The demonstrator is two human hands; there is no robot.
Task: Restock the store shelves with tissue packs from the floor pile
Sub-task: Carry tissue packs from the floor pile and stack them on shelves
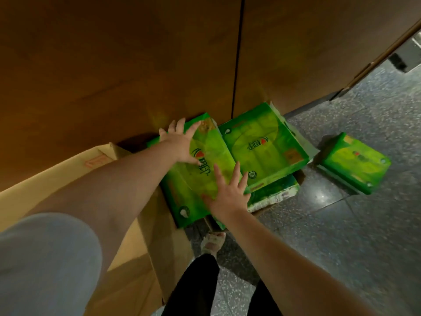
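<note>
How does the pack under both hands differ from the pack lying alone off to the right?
The near pack has the left hand and right hand spread on it; the lone pack is untouched. The near pack sits among the pile; the lone pack lies apart on the floor. Both are green.

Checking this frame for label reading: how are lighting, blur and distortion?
Head view: dim, warm light; the green tissue packs look soft, print smeared; a glare spot on the speckled grey floor; wide-angle bending stretches both forearms and the brown wall panel.
</note>
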